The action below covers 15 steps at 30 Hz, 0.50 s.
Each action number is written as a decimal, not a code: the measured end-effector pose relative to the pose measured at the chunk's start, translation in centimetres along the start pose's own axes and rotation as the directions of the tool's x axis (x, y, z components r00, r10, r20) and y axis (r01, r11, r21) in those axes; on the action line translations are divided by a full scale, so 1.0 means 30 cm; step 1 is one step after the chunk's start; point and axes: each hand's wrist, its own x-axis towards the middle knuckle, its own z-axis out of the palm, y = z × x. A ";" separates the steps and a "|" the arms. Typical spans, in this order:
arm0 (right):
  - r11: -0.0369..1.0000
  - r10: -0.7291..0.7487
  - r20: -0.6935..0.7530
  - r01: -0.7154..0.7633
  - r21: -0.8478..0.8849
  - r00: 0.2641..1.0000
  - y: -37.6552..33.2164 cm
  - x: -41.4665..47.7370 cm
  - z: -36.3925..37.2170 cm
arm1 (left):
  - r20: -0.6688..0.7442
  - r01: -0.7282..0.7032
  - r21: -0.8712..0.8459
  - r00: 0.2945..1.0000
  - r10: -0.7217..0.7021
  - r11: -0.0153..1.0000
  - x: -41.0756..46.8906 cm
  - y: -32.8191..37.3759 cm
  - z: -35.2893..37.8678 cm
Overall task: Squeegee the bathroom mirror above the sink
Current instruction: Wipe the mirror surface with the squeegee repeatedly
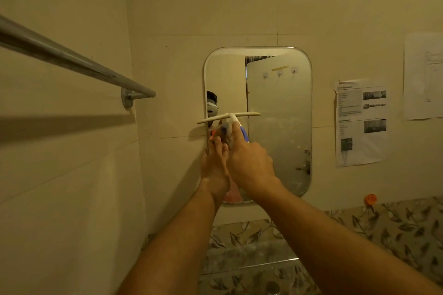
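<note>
Head view: right hand point(249, 163) curls round the squeegee point(230, 117) handle, blade level on the mirror point(280, 108); left hand point(214, 167), fingers straight, probably steadies its left edge.

Left hand point(213, 167) half hidden behind the right hand point(249, 163); print on the taped sheet point(360, 122) illegibly small

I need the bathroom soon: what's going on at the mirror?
A person is squeegeeing the mirror. Their right hand grips the squeegee by its handle, blade level across the mirror's left half at mid-height, one end past the left edge. The left hand rests with straight fingers at that edge. The lower right glass looks smeary.
</note>
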 end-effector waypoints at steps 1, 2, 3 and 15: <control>1.000 0.007 0.018 -0.006 -0.015 1.000 0.007 -0.005 0.001 | -0.023 0.006 -0.041 1.000 -0.007 0.999 -0.008 0.002 0.000; 0.999 0.016 0.031 -0.016 -0.029 0.999 0.015 -0.008 0.002 | -0.027 0.068 -0.091 0.997 -0.071 0.994 -0.002 0.001 0.015; 0.999 0.023 0.038 -0.021 -0.039 0.999 0.022 -0.008 0.004 | -0.029 0.103 -0.037 0.994 -0.104 0.994 0.011 -0.009 0.038; 0.988 -0.043 -0.221 0.074 0.134 0.974 -0.026 0.257 -0.338 | 0.136 0.112 0.224 0.980 -0.145 0.968 0.037 0.003 0.041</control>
